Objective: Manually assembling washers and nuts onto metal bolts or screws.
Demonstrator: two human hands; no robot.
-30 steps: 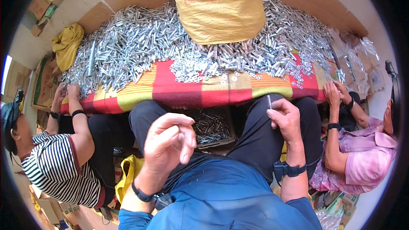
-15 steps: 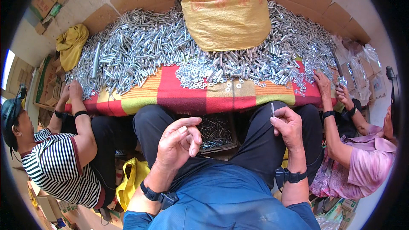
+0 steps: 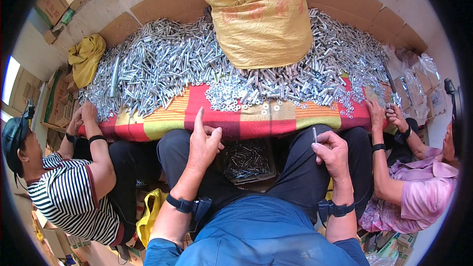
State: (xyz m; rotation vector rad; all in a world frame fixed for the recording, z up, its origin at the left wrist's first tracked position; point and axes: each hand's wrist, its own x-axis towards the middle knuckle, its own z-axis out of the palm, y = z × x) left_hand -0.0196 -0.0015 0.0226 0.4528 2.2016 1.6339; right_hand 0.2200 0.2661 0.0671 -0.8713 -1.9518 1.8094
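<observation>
Pinched upright between the thumb and fingers of my right hand [image 3: 333,153] is a slim metal bolt [image 3: 315,134], held above my right thigh. My left hand [image 3: 203,142] is over my left knee, its index finger stretched toward the table and its thumb apart; nothing shows in it. Ahead of both hands, a big pile of silvery metal bolts [image 3: 162,64] covers a checked blanket [image 3: 197,111]. Along the pile's front edge is a heap of washers [image 3: 224,96], nearest to my left hand.
A yellow woven sack [image 3: 266,34] rests on the pile's middle. Between my knees stands a box of darker bolts [image 3: 246,160]. Co-workers sit at left, in a striped shirt [image 3: 74,202], and right, in a pink shirt [image 3: 423,187], hands at the pile's ends.
My left hand has turned and moved slightly left and up, its index finger now straightened. The right hand keeps its pinch on the bolt. The view has tilted slightly.
</observation>
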